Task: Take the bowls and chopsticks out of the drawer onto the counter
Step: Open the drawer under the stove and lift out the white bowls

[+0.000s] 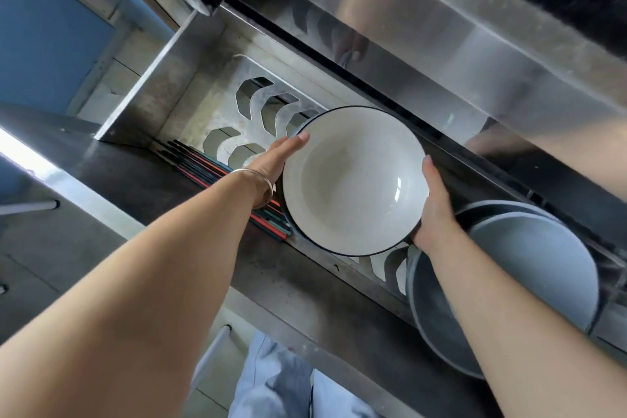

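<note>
A white bowl (353, 180) with a dark rim is held over the open steel drawer (190, 105). My left hand (274, 159) presses flat against its left side and my right hand (434, 204) grips its right side. Several coloured chopsticks (210, 170) lie in the drawer along its front wall, partly hidden under my left wrist. Two grey bowls (543, 268) lean on edge in the drawer's slotted rack to the right, behind my right forearm.
The rack's cut-out slots (264, 105) show left of the white bowl. The drawer's dark front edge (305, 282) runs under my arms. A steel counter front (441, 44) rises behind the drawer. Blue trousers (271, 380) appear below.
</note>
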